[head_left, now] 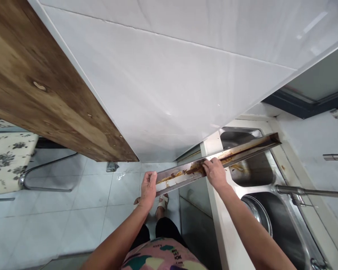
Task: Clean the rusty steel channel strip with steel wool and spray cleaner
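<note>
A long metal trough [242, 150], stained with brown grease along its inside, stretches from in front of me out over the steel sink. My left hand [148, 187] is closed round its near end, thumb on top. My right hand [215, 172] grips the trough near its middle, fingers curled over the greasy edge. The far end of the trough hangs above the far sink basin [242, 137].
A double steel sink [287, 221] with a faucet [307, 192] is set in a white counter [228, 232] at my right. A white cabinet [171, 75] hangs overhead, wooden panel [30, 78] at left. A floral-cushioned chair [8, 157] stands on the tiled floor.
</note>
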Motion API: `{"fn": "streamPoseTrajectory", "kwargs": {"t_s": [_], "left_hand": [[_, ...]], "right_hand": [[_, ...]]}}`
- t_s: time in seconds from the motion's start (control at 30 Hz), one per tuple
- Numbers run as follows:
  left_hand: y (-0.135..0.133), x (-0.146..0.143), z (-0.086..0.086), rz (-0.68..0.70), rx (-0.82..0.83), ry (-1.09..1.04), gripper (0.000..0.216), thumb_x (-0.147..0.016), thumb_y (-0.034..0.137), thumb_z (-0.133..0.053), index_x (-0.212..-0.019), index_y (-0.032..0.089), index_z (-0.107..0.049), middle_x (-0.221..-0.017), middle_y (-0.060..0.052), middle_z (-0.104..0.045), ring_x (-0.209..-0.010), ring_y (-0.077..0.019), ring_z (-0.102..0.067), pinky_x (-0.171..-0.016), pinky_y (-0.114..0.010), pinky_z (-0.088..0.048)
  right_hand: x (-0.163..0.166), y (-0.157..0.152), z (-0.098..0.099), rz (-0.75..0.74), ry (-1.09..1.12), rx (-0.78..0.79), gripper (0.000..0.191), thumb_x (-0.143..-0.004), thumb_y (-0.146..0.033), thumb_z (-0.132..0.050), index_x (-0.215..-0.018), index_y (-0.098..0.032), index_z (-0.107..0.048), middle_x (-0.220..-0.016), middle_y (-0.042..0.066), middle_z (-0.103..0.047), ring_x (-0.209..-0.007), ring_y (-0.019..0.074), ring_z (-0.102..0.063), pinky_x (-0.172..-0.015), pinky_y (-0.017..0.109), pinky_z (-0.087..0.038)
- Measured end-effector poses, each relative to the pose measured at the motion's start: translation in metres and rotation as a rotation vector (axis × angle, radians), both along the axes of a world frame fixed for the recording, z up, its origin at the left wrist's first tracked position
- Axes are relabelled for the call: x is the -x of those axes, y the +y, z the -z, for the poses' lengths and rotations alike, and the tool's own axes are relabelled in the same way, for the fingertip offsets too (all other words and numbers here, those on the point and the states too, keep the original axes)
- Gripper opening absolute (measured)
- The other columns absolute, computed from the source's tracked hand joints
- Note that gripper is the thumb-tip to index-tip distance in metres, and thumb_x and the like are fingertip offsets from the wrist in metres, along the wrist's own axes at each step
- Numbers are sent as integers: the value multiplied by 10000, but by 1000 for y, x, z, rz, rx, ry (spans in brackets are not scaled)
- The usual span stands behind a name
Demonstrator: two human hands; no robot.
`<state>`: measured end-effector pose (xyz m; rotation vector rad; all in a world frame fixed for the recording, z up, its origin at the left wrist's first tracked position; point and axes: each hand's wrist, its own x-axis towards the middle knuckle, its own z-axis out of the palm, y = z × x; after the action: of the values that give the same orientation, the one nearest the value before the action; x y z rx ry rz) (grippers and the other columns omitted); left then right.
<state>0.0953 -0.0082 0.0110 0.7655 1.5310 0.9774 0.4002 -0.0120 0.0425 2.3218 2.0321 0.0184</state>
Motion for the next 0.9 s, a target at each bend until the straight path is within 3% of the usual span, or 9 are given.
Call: {"fn": "streamPoseTrajectory", "kwargs": {"t_s": [0.07,0.13,0.27,0.33,0.53,0.63,0.73,0.9], "left_hand": [[0,-5,0,1,0,-7,400,-818,639,-559,-808,240,-527,-714,43,-462,-689,-163,-435,-676,-295,-375],[1,-9,-1,-11,-3,-8,406,-821,645,-546,-804,241,-513,-708,46,-445,-687,-162,-425,-666,-291,-370],[1,-11,1,-16,4,-1,414,-826,654,-535,-814,241,-506,-702,46,-440,-695,-163,-426,-676,-289,-370],[1,-10,2,-7,11,5,413,-824,655,-538,-817,243,-507,-702,47,-444,-689,-162,-428,-674,-289,-371],[0,-8,1,-4,10,14,415,-814,658,-546,-796,245,-504,-717,44,-451,-704,-166,-439,-693,-291,-380],[0,-8,-1,-2,6,-6,413,-817,656,-542,-803,244,-511,-729,38,-461,-716,-169,-447,-698,-294,-389],[-1,-8,-1,14,16,-19,423,-827,670,-520,-807,247,-523,-716,32,-470,-695,-175,-464,-674,-303,-400],[-2,-4,1,31,8,-15,465,-850,697,-464,-821,245,-569,-762,-1,-536,-739,-204,-516,-706,-333,-434]], "right_hand": [[-15,4,-4,116,-55,-16,247,-981,-295,-481,-983,-208,-712,-965,114,-549,-869,250,-482,-793,357,-374],[-11,6,-4,152,-50,-16,247,-980,-279,-474,-983,-199,-708,-950,119,-557,-867,254,-483,-788,362,-371],[37,5,3,-25,55,13,229,-987,-270,-472,-940,-210,-687,-971,110,-576,-891,246,-488,-796,347,-372],[46,4,4,-65,76,11,216,-985,-273,-479,-933,-215,-680,-990,108,-577,-897,244,-488,-796,342,-373],[-25,7,-1,125,-16,-11,190,-955,-254,-502,-1024,-188,-665,-998,117,-572,-898,256,-478,-800,354,-359],[-37,6,1,124,24,-57,195,-942,-245,-508,-1048,-192,-663,-1007,102,-579,-890,246,-473,-813,350,-356],[-13,1,4,44,80,-85,234,-970,-246,-460,-983,-200,-689,-976,98,-586,-890,244,-472,-818,350,-353],[69,-4,6,-87,196,-54,252,-986,-229,-464,-944,-202,-712,-1006,101,-605,-898,237,-479,-826,347,-363]]}}
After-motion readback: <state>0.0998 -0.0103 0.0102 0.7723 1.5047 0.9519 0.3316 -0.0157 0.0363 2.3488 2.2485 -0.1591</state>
